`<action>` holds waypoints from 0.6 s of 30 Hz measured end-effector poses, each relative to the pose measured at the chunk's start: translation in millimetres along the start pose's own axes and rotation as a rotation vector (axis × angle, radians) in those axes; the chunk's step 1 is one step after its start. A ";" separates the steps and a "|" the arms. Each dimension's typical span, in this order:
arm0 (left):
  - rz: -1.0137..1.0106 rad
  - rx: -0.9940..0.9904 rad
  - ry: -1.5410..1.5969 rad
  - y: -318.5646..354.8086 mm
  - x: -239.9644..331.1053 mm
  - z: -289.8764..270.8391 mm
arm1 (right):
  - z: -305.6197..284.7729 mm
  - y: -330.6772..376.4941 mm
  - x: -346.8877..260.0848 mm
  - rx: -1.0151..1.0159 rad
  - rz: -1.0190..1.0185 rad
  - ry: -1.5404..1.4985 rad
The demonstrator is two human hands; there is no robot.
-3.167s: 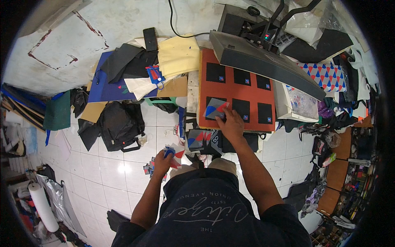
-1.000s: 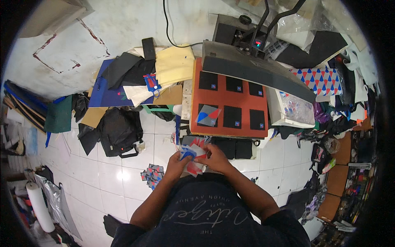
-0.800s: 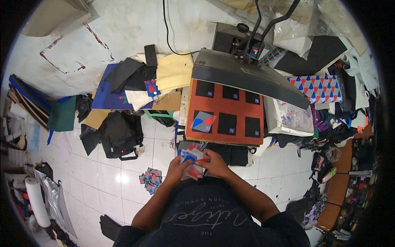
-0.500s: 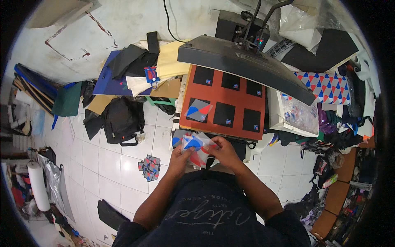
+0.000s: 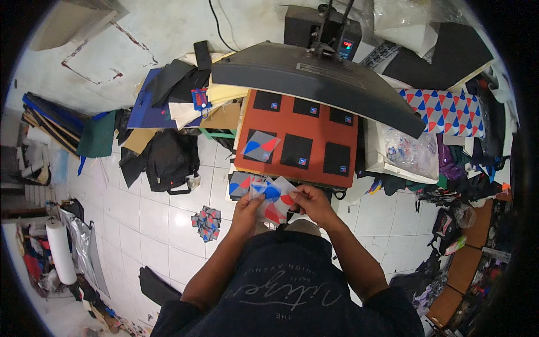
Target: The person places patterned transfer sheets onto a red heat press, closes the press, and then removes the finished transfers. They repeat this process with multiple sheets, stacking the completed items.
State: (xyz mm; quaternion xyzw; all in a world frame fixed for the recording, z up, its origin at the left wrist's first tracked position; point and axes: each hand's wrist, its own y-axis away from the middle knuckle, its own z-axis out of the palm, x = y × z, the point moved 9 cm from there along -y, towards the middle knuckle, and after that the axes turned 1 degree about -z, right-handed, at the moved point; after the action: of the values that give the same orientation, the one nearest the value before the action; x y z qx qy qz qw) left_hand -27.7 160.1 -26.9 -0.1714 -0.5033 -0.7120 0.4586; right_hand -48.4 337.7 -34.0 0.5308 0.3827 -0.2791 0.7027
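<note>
White tiled floor (image 5: 174,247), translucent sheets (image 5: 275,203), one corner bodyward (long axis unclear), pinched by left hand (image 5: 245,212) and right hand (image 5: 316,204).

Floor (image 5: 135,222): I've got black backpack (image 5: 168,160) toward far edge, white roll (image 5: 60,255) at left edge, brown panels (image 5: 465,268) along right edge, dark flat piece (image 5: 159,286) near-left.
</note>
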 end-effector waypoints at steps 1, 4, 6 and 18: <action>0.011 0.007 -0.007 -0.7 0.9 -0.6 | -1.2 0.1 3.0 0.009 0.007 -0.002; -0.007 -0.019 -0.011 -3.0 0.5 3.6 | -14.1 3.0 -1.3 0.132 -0.057 0.058; -0.012 -0.010 -0.003 -4.6 -2.0 6.3 | -21.5 4.7 1.1 0.112 -0.042 -0.015; -0.033 0.053 0.105 -10.2 -15.5 -12.8 | -36.8 -12.8 -11.3 0.072 -0.133 0.125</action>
State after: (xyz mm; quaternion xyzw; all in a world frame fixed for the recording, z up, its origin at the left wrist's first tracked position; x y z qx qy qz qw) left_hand -25.3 157.1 -49.0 -0.1133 -0.4998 -0.7140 0.4770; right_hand -73.7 369.2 -36.6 0.5454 0.4499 -0.3051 0.6380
